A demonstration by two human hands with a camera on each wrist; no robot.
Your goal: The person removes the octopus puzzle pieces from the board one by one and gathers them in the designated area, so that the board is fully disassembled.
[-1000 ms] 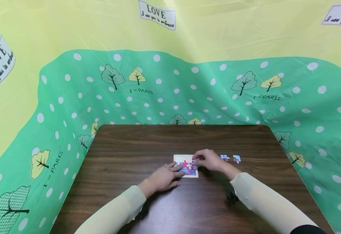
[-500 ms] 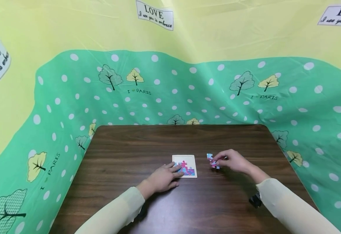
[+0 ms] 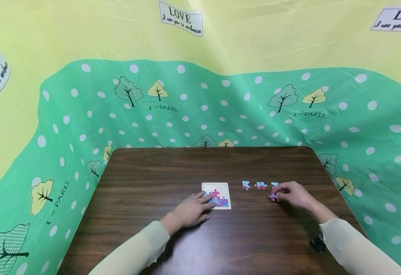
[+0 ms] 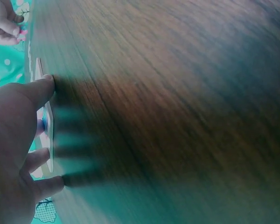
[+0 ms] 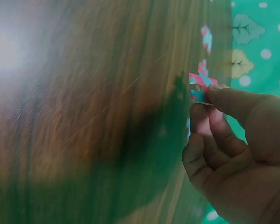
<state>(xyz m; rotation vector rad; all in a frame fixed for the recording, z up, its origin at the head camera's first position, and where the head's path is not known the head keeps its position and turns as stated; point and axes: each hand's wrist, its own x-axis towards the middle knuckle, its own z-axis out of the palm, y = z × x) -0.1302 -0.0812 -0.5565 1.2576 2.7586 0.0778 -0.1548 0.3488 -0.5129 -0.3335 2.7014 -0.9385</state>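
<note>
In the head view my left hand (image 3: 190, 210) lies with its fingers spread over a small white puzzle tray (image 3: 223, 187), touching its left side. Joined pink, blue and purple jigsaw pieces (image 3: 223, 202) fill part of the tray's lower area; some are hidden under the fingers. To the right, my right hand (image 3: 294, 194) pinches a pink and blue jigsaw piece (image 3: 272, 196) between thumb and fingers, just above the table. The right wrist view shows that piece (image 5: 200, 83) at the fingertips. In the left wrist view the tray (image 4: 50, 135) appears edge-on beneath the fingers.
Beyond the held piece, a row of loose jigsaw pieces lies on the brown wooden table (image 3: 172, 164): a left one (image 3: 246, 185), a middle one (image 3: 261, 185) and a right one (image 3: 275, 184). A green and yellow printed cloth (image 3: 186, 114) hangs around the table.
My right hand has moved away from the tray to the right, carrying the pinched jigsaw piece past the row of loose ones. The left hand stays on the tray.
</note>
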